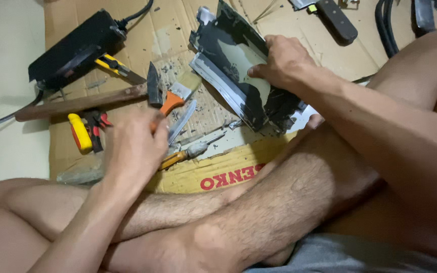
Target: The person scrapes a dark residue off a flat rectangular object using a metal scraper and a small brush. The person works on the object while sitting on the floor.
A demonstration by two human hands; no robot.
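My right hand (285, 61) grips a black, broken panel piece (231, 76) with a pale scraped patch, holding it tilted on the cardboard sheet (259, 151). My left hand (132, 146) is closed around the end of an orange-handled scraper (172, 102), whose metal blade points toward the panel's lower left edge. Dark flakes lie scattered on the cardboard between the scraper and the panel. My crossed bare legs fill the lower part of the view.
A wooden-handled hammer (77, 103), a black power unit (77, 48) with cable, a yellow utility knife (111, 64), yellow and red pliers (84, 132), a thin blade (183, 120) and an amber-handled screwdriver (188, 152) lie at left. A dark-handled knife (337, 20) and black cables (385, 28) lie at the top.
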